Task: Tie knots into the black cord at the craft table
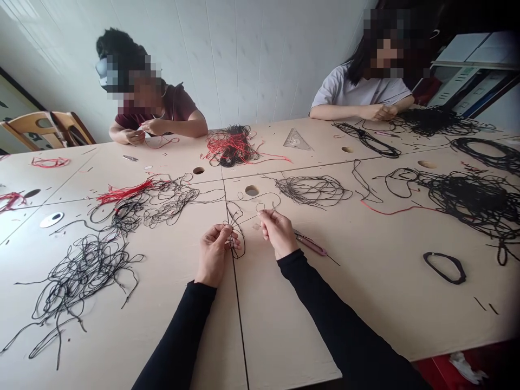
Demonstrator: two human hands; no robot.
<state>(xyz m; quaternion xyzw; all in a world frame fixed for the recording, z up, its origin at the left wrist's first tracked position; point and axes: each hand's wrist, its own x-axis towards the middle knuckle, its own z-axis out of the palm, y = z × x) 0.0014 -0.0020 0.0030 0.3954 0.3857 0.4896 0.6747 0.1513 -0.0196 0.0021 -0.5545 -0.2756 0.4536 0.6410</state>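
My left hand (213, 254) and my right hand (278, 233) hang a little above the pale wooden table (260, 319). Both pinch a thin black cord (236, 245), which forms loose loops between them. A purple-handled hook tool (311, 245) lies on the table close to my right hand, touching neither hand. Tangled black cord (81, 276) spreads to the lower left, and a looser black bundle (312, 190) lies ahead of my hands.
Two seated people (156, 108) (365, 89) work at the far side, with a red-and-black cord heap (231, 146) between them. Large black tangles (467, 200) cover the right. A translucent triangle ruler (297, 140) and round table holes (252, 190) are ahead. The table's near edge runs lower right.
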